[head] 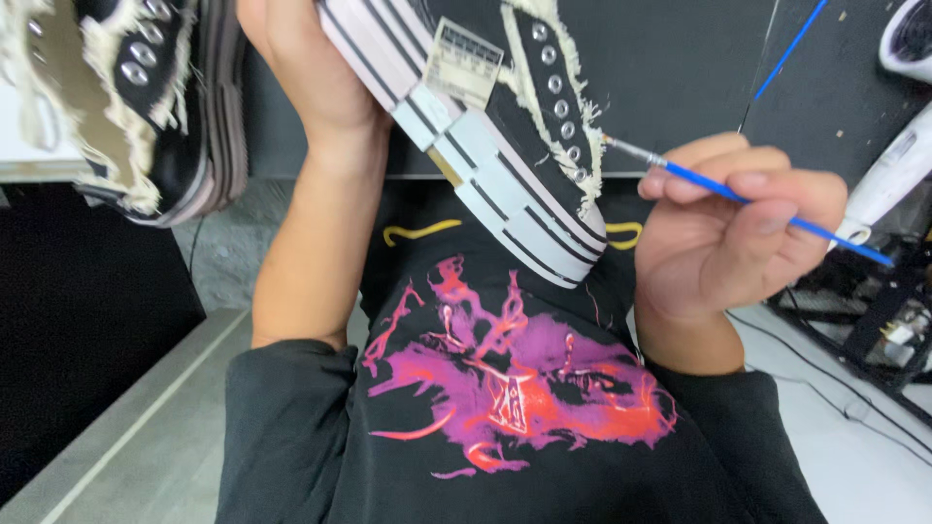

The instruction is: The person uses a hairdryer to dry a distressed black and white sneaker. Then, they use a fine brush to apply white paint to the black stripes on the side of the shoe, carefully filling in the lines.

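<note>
My left hand (309, 68) grips a black canvas sneaker (529, 107) by its heel end, tilted with the thick white, black-striped sole facing me. The sneaker has frayed cream edging, metal eyelets and a paper tag on the sole. My right hand (726, 238) pinches a thin blue-handled paintbrush (777, 215). The brush's tip rests at the frayed edge beside the lowest eyelets. A matching second sneaker (146, 107) is at the top left, apart from both hands.
A white handheld device (898, 170) lies at the right edge above black cables and parts (874, 320). A dark surface (680, 58) spans the top. My black shirt with a pink and red print (505, 388) fills the bottom.
</note>
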